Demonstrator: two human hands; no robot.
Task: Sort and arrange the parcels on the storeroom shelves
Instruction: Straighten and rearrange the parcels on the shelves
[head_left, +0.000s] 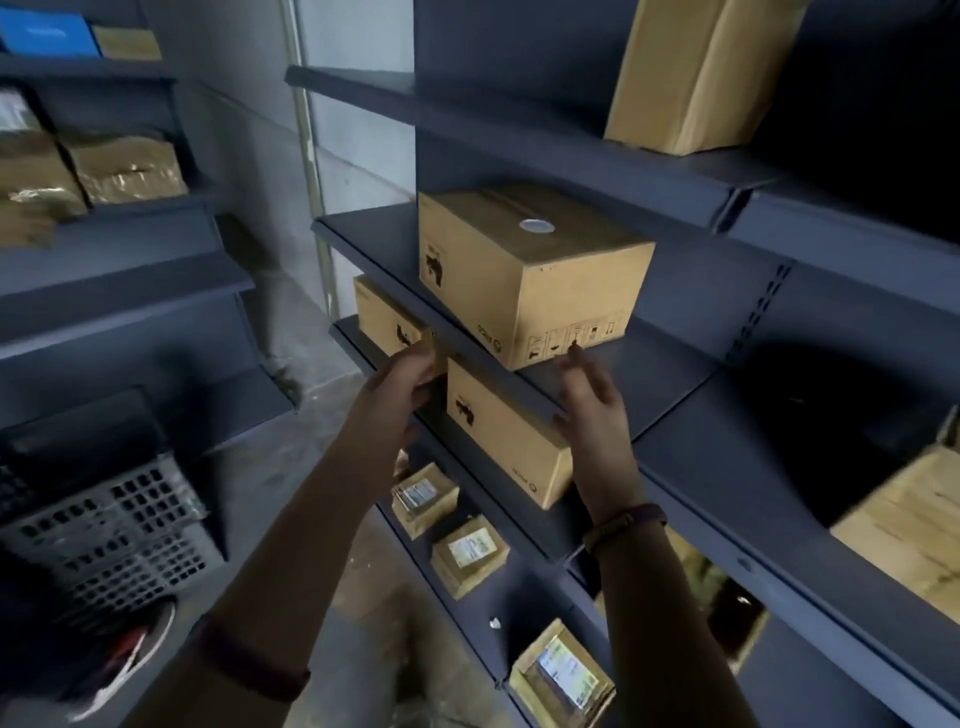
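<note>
A large cardboard box stands on the middle shelf of the dark blue rack. On the shelf below sit two smaller cardboard boxes: one further back, one nearer, at the shelf's front. My left hand curls its fingers on the near box's upper left corner, in the gap between the two boxes. My right hand is spread, fingers apart, over the middle shelf's edge above the near box's right end; one fingertip reaches the large box's lower front. Whether it touches the near box is unclear.
Small labelled parcels lie on the lower shelves. A tall brown parcel stands on the top shelf, another box at the right. A grey perforated crate sits at lower left. A second rack holds wrapped parcels.
</note>
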